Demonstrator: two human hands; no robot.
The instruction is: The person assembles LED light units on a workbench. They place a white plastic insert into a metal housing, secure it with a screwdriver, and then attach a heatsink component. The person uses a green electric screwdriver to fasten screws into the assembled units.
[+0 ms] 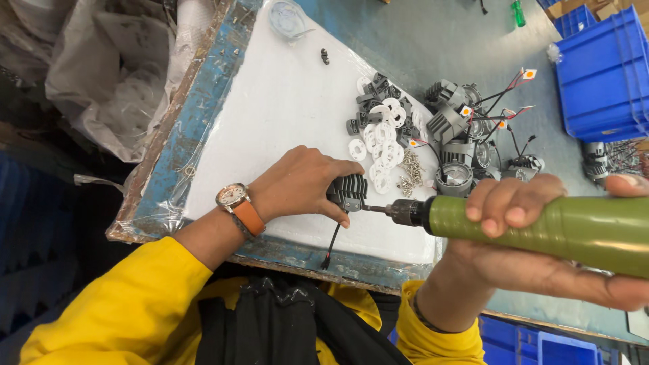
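My left hand (pixel 301 184) presses a small grey finned lamp housing (pixel 348 192) onto the white foam sheet (pixel 284 115); a black wire hangs from the housing toward me. My right hand (pixel 534 236) grips a green electric screwdriver (pixel 554 230) lying almost level, with its bit tip against the right side of the housing. An orange-strapped watch (pixel 238 204) sits on my left wrist. Both sleeves are yellow.
Beyond the housing lie white round discs (pixel 382 145), small dark grey parts (pixel 378 91), a heap of screws (pixel 409 172) and several finned housings with wires (pixel 466 135). Blue crates (pixel 602 74) stand at the right. Crumpled plastic bags (pixel 108 74) fill the left.
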